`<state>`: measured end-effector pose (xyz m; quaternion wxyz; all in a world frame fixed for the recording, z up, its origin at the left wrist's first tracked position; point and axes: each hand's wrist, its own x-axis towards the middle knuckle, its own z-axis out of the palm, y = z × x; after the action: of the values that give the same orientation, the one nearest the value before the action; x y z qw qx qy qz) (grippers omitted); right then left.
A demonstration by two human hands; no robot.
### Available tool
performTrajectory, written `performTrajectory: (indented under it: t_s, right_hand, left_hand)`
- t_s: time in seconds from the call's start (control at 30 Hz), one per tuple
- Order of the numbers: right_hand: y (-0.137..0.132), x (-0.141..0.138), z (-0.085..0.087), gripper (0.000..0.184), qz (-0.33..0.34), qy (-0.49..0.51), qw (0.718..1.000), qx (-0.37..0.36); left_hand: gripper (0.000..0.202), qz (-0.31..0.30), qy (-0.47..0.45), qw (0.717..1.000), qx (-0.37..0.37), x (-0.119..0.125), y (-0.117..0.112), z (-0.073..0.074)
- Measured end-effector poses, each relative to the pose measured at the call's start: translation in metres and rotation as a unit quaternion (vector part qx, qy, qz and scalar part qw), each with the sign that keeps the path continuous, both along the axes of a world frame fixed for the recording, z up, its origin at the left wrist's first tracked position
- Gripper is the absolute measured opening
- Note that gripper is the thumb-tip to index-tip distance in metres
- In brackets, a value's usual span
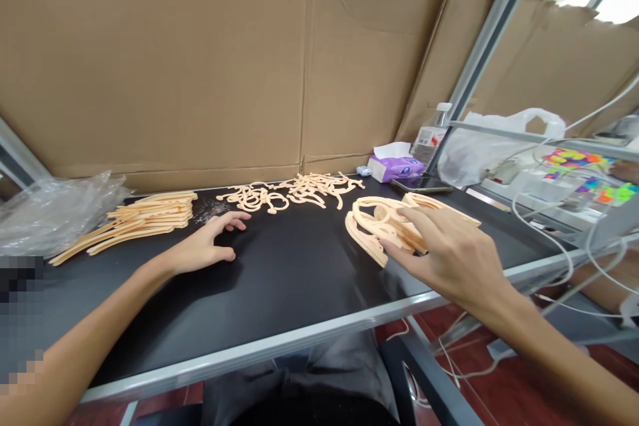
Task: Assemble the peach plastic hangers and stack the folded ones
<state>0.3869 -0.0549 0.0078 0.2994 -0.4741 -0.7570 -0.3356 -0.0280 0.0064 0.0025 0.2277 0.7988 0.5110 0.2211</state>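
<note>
My left hand hovers over the black tabletop with its fingers bent and apart, holding nothing. To its left lies a stack of long cream strips. Beyond its fingertips is a loose heap of small, curled cream pieces. My right hand reaches over a pile of larger cream loop-shaped pieces on the right. Its thumb and fingers close around part of that pile, and the hand hides some of the pieces. What the pieces are made of, I cannot tell.
Clear plastic bags lie at the left. Behind the right pile are a purple tissue pack, a phone and a bottle. Cardboard walls the back. White cables hang at the right by a metal post.
</note>
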Motion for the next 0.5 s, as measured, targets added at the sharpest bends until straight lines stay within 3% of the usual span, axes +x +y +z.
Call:
performTrajectory:
  t_s: [0.5]
  right_hand:
    - [0.003, -0.011, -0.015, 0.048, -0.103, -0.039, 0.994, 0.009]
  left_hand:
    - [0.065, -0.004, 0.017, 1.0, -0.018, 0.001, -0.001, 0.002]
